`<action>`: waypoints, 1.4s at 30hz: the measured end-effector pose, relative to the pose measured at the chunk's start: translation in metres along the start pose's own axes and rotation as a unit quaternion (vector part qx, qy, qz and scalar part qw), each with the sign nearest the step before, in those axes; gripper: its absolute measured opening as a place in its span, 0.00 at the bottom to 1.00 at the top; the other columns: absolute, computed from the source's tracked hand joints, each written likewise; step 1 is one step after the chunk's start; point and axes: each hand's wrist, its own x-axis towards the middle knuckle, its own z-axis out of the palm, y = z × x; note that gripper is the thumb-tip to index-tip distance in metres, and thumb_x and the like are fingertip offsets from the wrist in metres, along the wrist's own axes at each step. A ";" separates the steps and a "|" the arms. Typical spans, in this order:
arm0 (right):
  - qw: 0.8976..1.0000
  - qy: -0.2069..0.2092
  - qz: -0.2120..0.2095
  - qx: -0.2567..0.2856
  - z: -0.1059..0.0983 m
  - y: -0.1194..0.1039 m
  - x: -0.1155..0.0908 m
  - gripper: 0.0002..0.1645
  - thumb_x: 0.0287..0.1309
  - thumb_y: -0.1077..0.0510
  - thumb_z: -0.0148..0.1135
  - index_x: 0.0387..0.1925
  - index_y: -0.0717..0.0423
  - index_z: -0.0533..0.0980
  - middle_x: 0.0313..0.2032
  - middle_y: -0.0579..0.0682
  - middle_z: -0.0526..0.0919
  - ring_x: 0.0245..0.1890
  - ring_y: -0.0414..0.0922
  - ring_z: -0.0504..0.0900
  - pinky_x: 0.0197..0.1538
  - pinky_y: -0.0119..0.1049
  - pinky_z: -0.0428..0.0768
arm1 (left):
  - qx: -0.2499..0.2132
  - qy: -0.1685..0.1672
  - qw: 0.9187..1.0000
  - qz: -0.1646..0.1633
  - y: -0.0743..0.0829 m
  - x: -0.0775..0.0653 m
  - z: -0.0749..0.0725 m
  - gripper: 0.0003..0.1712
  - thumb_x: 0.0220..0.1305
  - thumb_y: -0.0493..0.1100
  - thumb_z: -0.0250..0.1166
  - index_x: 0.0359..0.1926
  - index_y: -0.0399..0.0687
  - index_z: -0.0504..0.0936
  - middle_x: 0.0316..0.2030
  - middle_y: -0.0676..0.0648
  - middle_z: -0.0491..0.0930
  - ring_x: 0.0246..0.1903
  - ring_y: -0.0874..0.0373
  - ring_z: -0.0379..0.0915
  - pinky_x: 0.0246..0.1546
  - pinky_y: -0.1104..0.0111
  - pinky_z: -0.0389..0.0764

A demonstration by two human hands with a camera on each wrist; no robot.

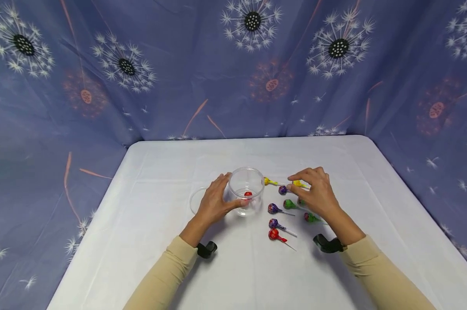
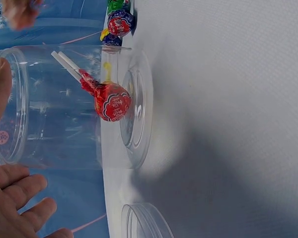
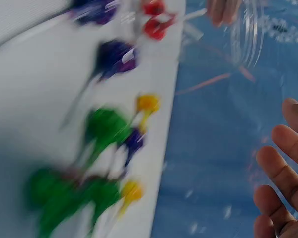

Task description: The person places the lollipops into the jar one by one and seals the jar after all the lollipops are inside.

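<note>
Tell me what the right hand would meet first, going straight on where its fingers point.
Probably the clear jar: the right hand points toward it and looks raised above the lollipops, though exact height is unclear.

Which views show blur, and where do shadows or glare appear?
Right wrist: lollipops smeared by blur; left wrist: right hand blurred at top left, jar glinting, soft shadow on the table; head: mostly sharp, soft shadows beside the sleeves.
</note>
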 end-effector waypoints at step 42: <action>0.994 -0.037 0.056 -0.091 -0.011 0.099 -0.102 0.07 0.40 0.60 0.75 0.26 0.49 0.85 0.28 0.44 0.81 0.33 0.44 0.68 0.36 0.38 0.56 | 0.004 0.000 1.000 -0.021 0.002 -0.001 0.004 0.57 0.43 0.64 0.72 0.72 0.53 0.57 0.70 0.45 0.60 0.72 0.49 0.50 0.71 0.49 0.55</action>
